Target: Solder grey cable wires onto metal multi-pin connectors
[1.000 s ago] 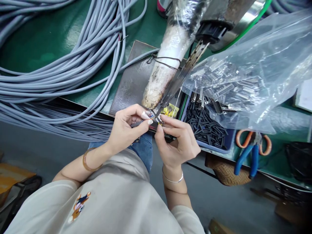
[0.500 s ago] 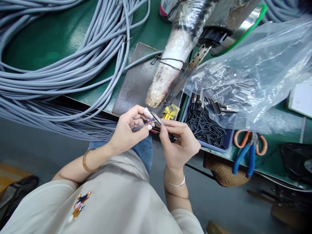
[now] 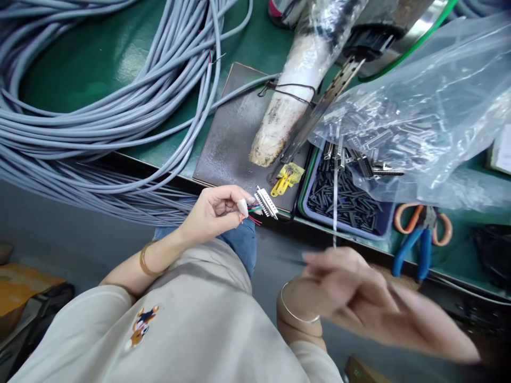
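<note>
My left hand pinches a bundle of thin coloured wires between thumb and fingers. At the fingertips, a silver multi-pin D-sub connector sits against the wires, tilted; whether they are joined is hard to see. My right hand, behind a silver bangle, is blurred by motion and its fingers are not clear. A blurred forearm and hand come in from the right and overlap it, apparently another person's. A narrow shiny strip runs down from the parts tray to these hands; who holds it, I cannot tell.
Coiled grey cables cover the left. A wrapped white-tipped tool overhangs a dark board with a yellow clip. A blue tray holds black sleeves, beside a connector-filled plastic bag and pliers.
My right hand has let go of the connector and moved right and down. The connector now shows its face beyond my left fingertips. Another arm has appeared from the right.
</note>
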The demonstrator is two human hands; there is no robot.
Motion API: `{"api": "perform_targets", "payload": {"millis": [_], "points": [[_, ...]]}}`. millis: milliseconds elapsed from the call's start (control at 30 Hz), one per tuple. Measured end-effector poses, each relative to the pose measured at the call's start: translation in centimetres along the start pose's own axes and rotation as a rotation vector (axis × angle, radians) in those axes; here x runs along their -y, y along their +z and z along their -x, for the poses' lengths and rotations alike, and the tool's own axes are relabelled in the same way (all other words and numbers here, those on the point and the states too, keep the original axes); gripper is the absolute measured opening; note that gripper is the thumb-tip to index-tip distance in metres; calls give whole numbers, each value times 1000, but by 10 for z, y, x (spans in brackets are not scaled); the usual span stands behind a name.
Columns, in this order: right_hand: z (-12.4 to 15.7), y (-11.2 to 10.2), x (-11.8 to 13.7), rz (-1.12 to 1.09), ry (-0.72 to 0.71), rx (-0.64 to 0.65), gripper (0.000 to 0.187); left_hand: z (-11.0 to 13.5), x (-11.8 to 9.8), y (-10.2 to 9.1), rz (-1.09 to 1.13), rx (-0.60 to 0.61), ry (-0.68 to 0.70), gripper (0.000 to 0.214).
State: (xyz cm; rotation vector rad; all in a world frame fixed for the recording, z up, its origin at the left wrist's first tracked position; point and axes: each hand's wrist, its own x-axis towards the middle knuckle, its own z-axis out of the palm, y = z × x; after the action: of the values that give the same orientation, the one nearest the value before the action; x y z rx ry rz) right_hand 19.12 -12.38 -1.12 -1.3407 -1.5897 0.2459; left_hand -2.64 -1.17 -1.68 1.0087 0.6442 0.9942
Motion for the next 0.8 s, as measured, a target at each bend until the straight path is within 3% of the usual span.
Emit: {"api": "perform_targets", "payload": {"millis": [133,300,467,633,800], "points": [[-22,37,-2,68,-108,-167,26,3,3,-2,-26,-13,-18,9],[-33,59,-2,169,-289,-77,27,3,3,-1,4,-2,-38,16],[-34,66,-3,110,-172,-116,24,0,3,1,45,-35,-116,31],[-37,71,-5,-37,0,-82,18,-3,4,8,-10,-126,-81,28],[-42,73,-8,6,-46,-58,14,-10,4,16,-115,-227,-10,20]]}}
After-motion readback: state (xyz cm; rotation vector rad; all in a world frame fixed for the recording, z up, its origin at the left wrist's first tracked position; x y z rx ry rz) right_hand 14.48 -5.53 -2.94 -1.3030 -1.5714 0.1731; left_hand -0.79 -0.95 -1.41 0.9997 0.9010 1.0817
